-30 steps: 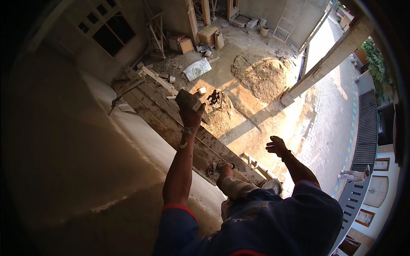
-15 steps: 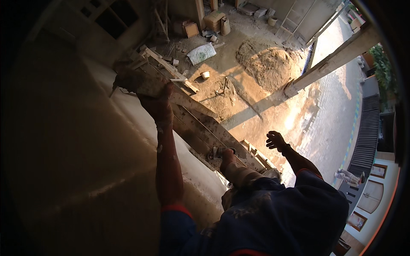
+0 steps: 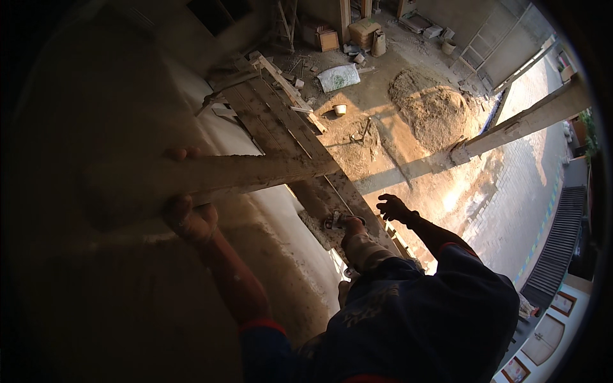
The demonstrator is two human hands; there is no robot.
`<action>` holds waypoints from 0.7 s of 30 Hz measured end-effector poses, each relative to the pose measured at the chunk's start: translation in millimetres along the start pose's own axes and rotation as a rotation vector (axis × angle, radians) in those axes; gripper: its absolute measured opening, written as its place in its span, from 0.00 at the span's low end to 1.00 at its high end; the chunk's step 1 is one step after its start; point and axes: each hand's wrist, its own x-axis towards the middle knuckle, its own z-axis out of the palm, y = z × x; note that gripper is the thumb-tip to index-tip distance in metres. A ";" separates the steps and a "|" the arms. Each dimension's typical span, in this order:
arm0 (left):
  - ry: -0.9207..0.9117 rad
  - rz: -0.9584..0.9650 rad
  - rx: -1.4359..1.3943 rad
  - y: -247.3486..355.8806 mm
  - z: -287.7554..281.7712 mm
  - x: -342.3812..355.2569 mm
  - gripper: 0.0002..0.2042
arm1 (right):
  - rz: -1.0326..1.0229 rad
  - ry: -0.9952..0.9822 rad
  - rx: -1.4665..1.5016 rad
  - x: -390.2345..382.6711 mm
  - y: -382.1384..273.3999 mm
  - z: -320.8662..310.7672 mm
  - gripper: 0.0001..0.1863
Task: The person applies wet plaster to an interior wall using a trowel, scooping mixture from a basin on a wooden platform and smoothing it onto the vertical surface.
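My left hand (image 3: 195, 220) grips a long, mud-stained board (image 3: 268, 170), held level against the shadowed plaster wall (image 3: 115, 274) on the left. Its far end reaches over the scaffold planks (image 3: 249, 108). My right hand (image 3: 394, 207) is held out in the air at the right of the planks, fingers apart and loosely bent, holding nothing. My foot in a sandal (image 3: 338, 223) stands on the planks below.
Beyond the planks lie sand piles (image 3: 428, 108), a white bucket (image 3: 340, 110), a white sack (image 3: 338, 78) and timber offcuts (image 3: 284, 86). A concrete post (image 3: 517, 121) rises at the right, beside a paved lane (image 3: 511, 210). A ladder (image 3: 479, 45) leans at the back.
My left hand has moved left and onto the wall side, swinging the board across level against the wall. My right hand has shifted slightly left, still open. The view has shifted.
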 end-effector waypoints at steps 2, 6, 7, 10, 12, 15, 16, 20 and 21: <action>0.008 0.009 0.002 11.6 -2.7 -2.9 0.31 | -0.009 -0.015 -0.027 2.3 -3.7 3.8 0.26; 0.042 0.076 0.020 19.1 4.5 -13.0 0.31 | -0.002 -0.015 -0.109 4.5 -11.8 3.4 0.26; 0.047 0.077 0.021 18.7 6.0 -14.2 0.31 | 0.002 -0.006 -0.173 5.0 -15.9 4.4 0.27; 0.044 0.057 0.046 13.3 14.7 -13.4 0.32 | -0.308 0.009 -0.595 7.6 -36.5 11.5 0.27; 0.058 0.001 0.051 5.1 25.0 -11.2 0.29 | -0.555 0.017 -0.676 -1.0 -76.7 27.7 0.28; 0.066 0.028 -0.036 -24.3 60.7 3.9 0.26 | -0.771 0.095 -0.599 -36.8 -173.7 50.1 0.35; 0.143 -0.024 0.023 -12.6 79.5 8.3 0.25 | -0.877 0.076 -0.593 -53.1 -212.6 70.4 0.41; 0.116 0.019 0.189 -44.2 133.3 15.9 0.33 | -1.191 0.196 -0.610 -91.8 -299.1 102.6 0.50; 0.022 0.023 0.279 -50.5 137.4 16.2 0.35 | -1.205 0.224 -0.564 -91.4 -306.7 112.3 0.50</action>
